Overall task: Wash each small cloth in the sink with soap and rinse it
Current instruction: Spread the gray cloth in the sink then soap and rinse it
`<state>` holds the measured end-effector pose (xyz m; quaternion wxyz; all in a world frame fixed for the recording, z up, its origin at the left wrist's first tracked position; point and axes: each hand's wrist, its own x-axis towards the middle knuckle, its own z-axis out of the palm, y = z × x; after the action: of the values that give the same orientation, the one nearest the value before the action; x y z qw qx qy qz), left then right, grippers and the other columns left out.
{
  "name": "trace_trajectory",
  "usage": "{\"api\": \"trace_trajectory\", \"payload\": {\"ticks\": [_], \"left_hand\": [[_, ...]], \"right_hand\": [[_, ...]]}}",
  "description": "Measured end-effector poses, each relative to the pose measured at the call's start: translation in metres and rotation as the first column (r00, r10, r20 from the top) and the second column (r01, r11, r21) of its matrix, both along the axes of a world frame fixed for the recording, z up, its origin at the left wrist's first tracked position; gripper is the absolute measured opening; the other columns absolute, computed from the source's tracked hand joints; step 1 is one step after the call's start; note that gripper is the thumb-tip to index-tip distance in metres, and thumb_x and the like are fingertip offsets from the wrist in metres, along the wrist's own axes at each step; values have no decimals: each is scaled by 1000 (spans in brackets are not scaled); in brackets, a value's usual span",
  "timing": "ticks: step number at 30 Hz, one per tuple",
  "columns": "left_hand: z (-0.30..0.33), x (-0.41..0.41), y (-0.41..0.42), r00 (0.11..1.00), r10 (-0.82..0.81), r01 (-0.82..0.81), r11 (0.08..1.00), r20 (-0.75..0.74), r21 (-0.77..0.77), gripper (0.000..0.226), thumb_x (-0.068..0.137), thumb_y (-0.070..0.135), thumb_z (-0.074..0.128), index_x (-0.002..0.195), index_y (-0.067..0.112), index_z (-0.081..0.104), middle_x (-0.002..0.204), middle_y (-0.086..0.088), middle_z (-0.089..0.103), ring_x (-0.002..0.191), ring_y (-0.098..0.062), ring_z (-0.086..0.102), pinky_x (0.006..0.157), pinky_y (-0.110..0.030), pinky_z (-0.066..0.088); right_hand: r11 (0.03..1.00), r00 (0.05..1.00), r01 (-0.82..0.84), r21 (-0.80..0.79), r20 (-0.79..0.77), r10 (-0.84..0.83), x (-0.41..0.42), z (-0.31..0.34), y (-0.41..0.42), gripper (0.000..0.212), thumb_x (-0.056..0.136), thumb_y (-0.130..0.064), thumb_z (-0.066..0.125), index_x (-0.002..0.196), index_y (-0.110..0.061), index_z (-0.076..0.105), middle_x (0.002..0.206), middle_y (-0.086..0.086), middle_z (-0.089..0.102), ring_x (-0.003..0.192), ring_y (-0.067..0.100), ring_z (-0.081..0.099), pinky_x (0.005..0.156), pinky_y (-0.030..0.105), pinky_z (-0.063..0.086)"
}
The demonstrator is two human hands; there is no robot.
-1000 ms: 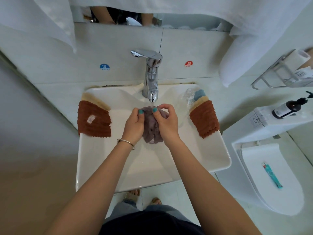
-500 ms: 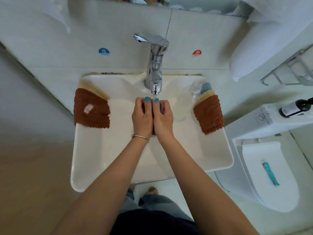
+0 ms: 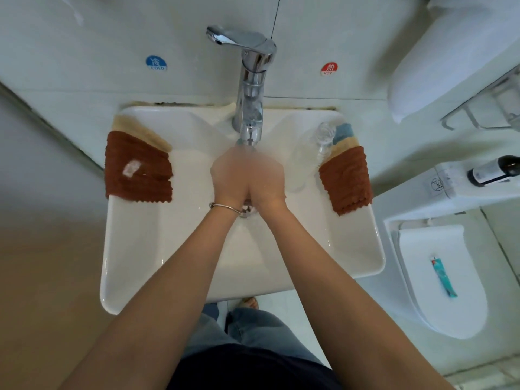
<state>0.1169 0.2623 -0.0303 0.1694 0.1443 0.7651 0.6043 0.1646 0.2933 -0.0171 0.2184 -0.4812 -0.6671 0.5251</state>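
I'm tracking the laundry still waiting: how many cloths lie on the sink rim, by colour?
Brown cloths: 2, left and right
Tan cloths: 2, left and right
Blue cloth: 1
Total: 5 showing on the sink rim

White sink (image 3: 135, 266) rim bears brown cloths (image 3: 138, 167) on both sides.

Pale tiled wall (image 3: 84, 38) behind, with a blue COLD sticker (image 3: 156, 63) and a red HOT sticker (image 3: 327, 69). White towel (image 3: 439, 60) hanging at upper right, above a metal rack (image 3: 478, 114). White toilet (image 3: 439, 280) to the right, a teal tube (image 3: 444, 277) on its lid, a dark bottle (image 3: 493, 170) on the tank. Brownish surface (image 3: 42, 277) at left. Light floor tiles (image 3: 374, 327) below. Soft, even light.
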Motion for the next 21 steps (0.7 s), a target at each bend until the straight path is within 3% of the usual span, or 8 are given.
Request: {"api": "trace_trajectory", "payload": {"ticks": [2, 5, 7, 10, 13, 16, 18, 21], "left_hand": [[1, 1, -2, 1000, 20, -20, 1000, 4, -2, 51, 103, 20, 45, 52, 20, 39, 50, 5, 43, 46, -4, 42, 49, -15, 30], [1, 2, -11, 997, -2, 0, 1000, 83, 18, 47, 102, 23, 44, 55, 19, 40, 54, 4, 46, 52, -6, 40, 56, -28, 33], [-2, 2, -17, 978, -81, 76, 997, 194, 32, 38, 101, 36, 46, 67, 18, 47, 64, 5, 51, 60, -7, 46, 61, -27, 39], [-1, 1, -29, 908, -189, 176, 982, 374, 69, 39, 90, 56, 56, 91, 16, 56, 82, 3, 63, 78, -11, 62, 70, -27, 51], [2, 6, -35, 933, -158, 149, 987, 323, 52, 27, 91, 37, 64, 75, 18, 54, 71, 3, 61, 68, -11, 57, 65, -26, 48], [6, 12, -36, 935, -39, -27, 983, 352, 182, 14, 94, 32, 61, 88, 20, 60, 87, -2, 67, 84, -16, 65, 82, -35, 54], [11, 16, -35, 905, -14, -128, 945, 426, 302, 15, 97, 35, 56, 99, 21, 59, 99, -3, 68, 94, -18, 67, 87, -35, 55], [16, 20, -35, 930, 1, -143, 922, 367, 360, 9, 100, 31, 50, 101, 23, 54, 98, 1, 65, 92, -11, 66, 83, -27, 53]], "right_hand": [[1000, 1000, -23, -12, 3, 23, 1, 0, -1, 49, 102, -29, 45, 56, -14, 40, 56, 1, 47, 55, 14, 43, 58, 30, 35], [994, 996, -27, -104, -90, 18, 5, -3, -6, 42, 99, -33, 51, 65, -11, 44, 61, 4, 48, 60, 14, 45, 59, 30, 40], [990, 992, -57, -128, -115, 42, 11, -4, -8, 36, 100, -37, 49, 74, -14, 45, 68, 0, 50, 64, 12, 47, 65, 31, 43], [983, 985, -89, -163, -159, 63, 20, 1, -9, 22, 104, -36, 40, 97, -15, 43, 86, -7, 52, 76, 4, 53, 67, 16, 45], [986, 987, -89, -141, -149, 68, 19, 0, -11, 17, 101, -32, 49, 103, -16, 43, 104, -1, 43, 93, 10, 51, 72, 7, 41], [984, 979, -5, -177, -203, -31, 21, -1, -20, 22, 96, -34, 59, 108, -19, 49, 117, 3, 43, 93, 5, 54, 68, 7, 45], [961, 954, 22, -275, -283, -103, 25, -2, -29, 23, 97, -33, 57, 110, -16, 50, 106, 1, 56, 84, 6, 59, 62, 12, 49], [954, 960, 28, -298, -257, -109, 23, -6, -45, 21, 100, -37, 49, 111, -19, 53, 101, 1, 66, 93, 16, 65, 80, 31, 56]]}}
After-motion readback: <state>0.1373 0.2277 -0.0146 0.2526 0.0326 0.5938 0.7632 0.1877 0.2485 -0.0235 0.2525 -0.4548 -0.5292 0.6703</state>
